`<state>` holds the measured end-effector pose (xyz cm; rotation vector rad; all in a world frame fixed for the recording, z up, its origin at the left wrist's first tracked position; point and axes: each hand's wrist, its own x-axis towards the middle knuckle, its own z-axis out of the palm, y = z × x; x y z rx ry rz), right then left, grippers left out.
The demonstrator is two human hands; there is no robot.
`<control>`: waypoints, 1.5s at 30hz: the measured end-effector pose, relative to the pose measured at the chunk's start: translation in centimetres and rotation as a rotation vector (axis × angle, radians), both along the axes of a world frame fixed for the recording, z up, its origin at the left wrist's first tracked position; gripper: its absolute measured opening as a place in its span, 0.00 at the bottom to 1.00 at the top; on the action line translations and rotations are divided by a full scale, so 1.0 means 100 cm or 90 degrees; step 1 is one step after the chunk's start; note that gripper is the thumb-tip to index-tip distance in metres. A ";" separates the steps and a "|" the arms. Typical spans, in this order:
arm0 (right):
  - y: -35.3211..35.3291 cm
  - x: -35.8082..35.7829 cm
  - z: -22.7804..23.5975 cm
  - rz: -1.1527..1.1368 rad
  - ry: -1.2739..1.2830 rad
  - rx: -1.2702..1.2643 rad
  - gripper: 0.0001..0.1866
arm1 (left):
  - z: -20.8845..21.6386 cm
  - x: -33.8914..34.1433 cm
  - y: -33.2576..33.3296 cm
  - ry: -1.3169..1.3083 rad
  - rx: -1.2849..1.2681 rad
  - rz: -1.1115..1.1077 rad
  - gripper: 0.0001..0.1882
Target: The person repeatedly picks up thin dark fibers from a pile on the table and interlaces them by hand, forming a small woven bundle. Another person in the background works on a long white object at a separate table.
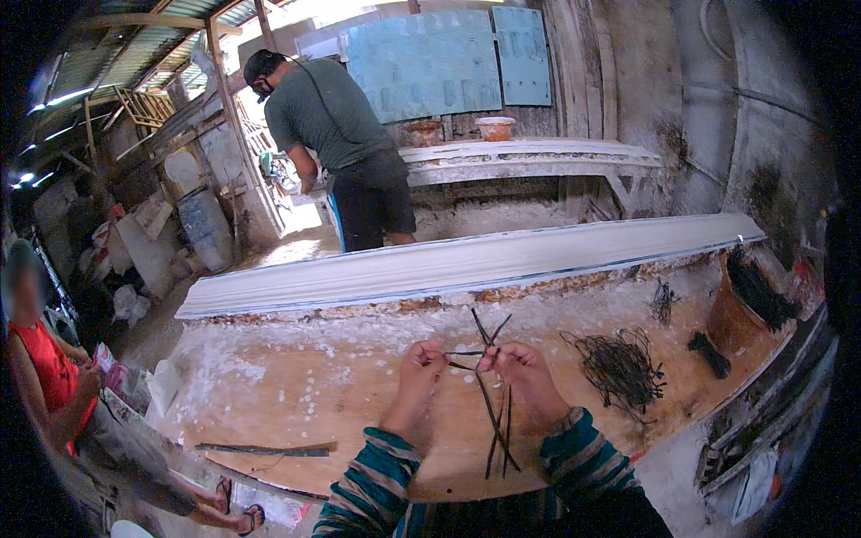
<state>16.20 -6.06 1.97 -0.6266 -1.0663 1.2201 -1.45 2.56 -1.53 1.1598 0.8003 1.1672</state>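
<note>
Several thin black strips (495, 421) cross one another between my hands, above a wooden tabletop (296, 386) spotted with white. My left hand (420, 377) is closed, its fingertips pinching the strip ends on the left side. With closed fingers my right hand (522, 368) grips the bundle where the strips cross; some ends stick up past it and longer ones hang down toward me. What the strips are made of is not plain to see. To the right of my right hand lies a loose tangle of black strands (621, 369).
A long white moulding (466, 260) spans the table's far side. At right stand a brown bucket (737, 309) of black strands and a small black bundle (708, 354). Dark flat strips (265, 449) lie front left. One person (336, 134) works beyond; another (54, 377) sits at left.
</note>
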 end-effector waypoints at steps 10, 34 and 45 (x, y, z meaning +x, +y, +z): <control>0.010 -0.002 -0.010 -0.323 -0.418 -0.037 0.14 | 0.042 0.007 -0.039 -0.028 0.025 -0.224 0.25; -0.022 -0.024 0.019 0.221 -0.203 -0.046 0.09 | 0.020 -0.011 -0.003 0.107 0.093 0.086 0.04; -0.011 -0.007 0.007 0.296 -0.295 -0.033 0.05 | 0.009 -0.003 -0.007 0.119 0.109 -0.012 0.11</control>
